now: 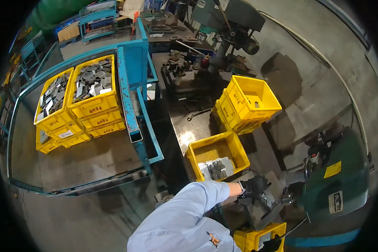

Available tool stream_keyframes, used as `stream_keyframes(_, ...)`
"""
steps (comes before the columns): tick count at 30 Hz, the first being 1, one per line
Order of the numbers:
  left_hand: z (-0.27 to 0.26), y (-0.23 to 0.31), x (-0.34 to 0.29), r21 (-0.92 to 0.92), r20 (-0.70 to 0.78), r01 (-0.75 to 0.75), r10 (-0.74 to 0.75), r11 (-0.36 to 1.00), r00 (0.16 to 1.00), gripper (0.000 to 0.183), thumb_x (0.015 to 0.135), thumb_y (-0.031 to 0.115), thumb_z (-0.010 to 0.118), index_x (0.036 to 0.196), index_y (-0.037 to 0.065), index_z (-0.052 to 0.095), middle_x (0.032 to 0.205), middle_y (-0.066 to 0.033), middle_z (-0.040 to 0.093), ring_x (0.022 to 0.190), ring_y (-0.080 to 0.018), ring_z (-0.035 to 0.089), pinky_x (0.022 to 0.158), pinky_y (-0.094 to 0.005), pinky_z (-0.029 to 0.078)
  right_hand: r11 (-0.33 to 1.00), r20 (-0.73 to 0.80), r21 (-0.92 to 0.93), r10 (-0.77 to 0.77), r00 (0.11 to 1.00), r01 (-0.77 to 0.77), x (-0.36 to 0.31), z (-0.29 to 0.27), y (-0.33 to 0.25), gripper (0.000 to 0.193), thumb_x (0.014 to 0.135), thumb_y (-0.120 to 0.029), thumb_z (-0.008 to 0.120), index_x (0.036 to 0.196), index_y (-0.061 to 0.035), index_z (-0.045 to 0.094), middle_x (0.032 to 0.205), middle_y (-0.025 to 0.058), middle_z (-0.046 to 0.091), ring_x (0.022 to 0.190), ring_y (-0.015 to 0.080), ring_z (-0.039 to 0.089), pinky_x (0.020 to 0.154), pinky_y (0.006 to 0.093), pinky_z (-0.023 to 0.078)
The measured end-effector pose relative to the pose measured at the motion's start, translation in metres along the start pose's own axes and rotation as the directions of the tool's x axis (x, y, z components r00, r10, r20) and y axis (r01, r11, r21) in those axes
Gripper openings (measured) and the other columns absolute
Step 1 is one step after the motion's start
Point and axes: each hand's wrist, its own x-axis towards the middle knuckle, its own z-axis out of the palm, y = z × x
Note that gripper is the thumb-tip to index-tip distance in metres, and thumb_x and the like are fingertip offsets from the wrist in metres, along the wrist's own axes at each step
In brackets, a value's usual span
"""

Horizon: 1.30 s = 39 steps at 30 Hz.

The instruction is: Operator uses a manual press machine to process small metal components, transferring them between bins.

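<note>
My left hand, in a black glove with a watch at the wrist, is at the fixture of the drill press on the right. Its fingers look curled, but what they grip is hidden. A grey metal piece lies right beside it, near the drill chuck. At the bottom edge my right hand, also black-gloved, is at a yellow bin with light metal pieces inside. The fingers there are too dark and cut off to read. Beyond my left forearm, another yellow bin contains flat metal plates.
The green drill press head stands close on the right. Stacked yellow bins sit farther along the bench, before a second drill press. On the left, a blue-framed cart bears yellow bins full of metal pieces.
</note>
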Motion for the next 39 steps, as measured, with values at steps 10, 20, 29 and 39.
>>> stream_keyframes(10, 0.004, 0.005, 0.0, -0.023, -0.098, 0.034, -0.036, 0.999, 0.995, 0.079, 0.071, 0.055, 0.074, 0.126, -0.001, 0.062, 0.094, -0.0216, 0.067, 0.09, -0.0377, 0.065, 0.081, -0.0482, 0.051, 0.943, 0.162, -0.261, -0.166, 0.973, 0.204, -0.022, -0.053, -0.025, 0.029, 0.096, -0.021, 0.056, 0.113, -0.003, 0.069, 0.109, 0.0125, 0.071, 0.102, 0.0301, 0.065, 0.088, 0.0401, 0.051)
stream_keyframes(20, -0.056, 0.019, 0.011, -0.035, 0.149, 0.041, -0.035, 0.999, 0.988, 0.069, 0.072, 0.07, 0.073, 0.095, 0.005, 0.071, 0.09, -0.019, 0.07, 0.087, -0.0368, 0.068, 0.08, -0.0488, 0.053, 0.592, 0.161, 0.688, 0.439, 0.884, -0.419, -0.024, -0.053, -0.133, 0.021, 0.101, -0.015, 0.056, 0.098, 0.0002, 0.07, 0.056, -0.0039, 0.046, 0.043, 0.0057, 0.043, 0.041, 0.0239, 0.033)
stream_keyframes(29, -0.063, 0.025, 0.02, 0.071, 0.296, 0.098, -0.115, 0.993, 0.948, 0.071, 0.071, 0.068, 0.075, 0.104, 0.005, 0.068, 0.097, -0.0191, 0.069, 0.092, -0.0356, 0.066, 0.083, -0.0484, 0.052, 0.707, 0.14, 0.493, 0.511, 0.848, -0.507, -0.019, -0.066, -0.166, 0.022, 0.102, -0.017, 0.057, 0.102, 0.0005, 0.07, 0.057, -0.0046, 0.047, 0.045, 0.0057, 0.045, 0.042, 0.0233, 0.034)
stream_keyframes(39, -0.051, 0.03, 0.025, 0.181, 0.29, 0.057, -0.109, 0.982, 0.951, 0.049, 0.077, 0.049, 0.077, 0.098, 0.007, 0.066, 0.091, -0.0142, 0.069, 0.091, -0.0318, 0.066, 0.085, -0.0457, 0.051, 0.786, 0.138, 0.339, 0.502, 0.854, -0.517, -0.015, -0.083, -0.194, 0.022, 0.103, -0.015, 0.055, 0.107, 0.0003, 0.069, 0.06, -0.0039, 0.049, 0.044, 0.0063, 0.046, 0.042, 0.023, 0.034)
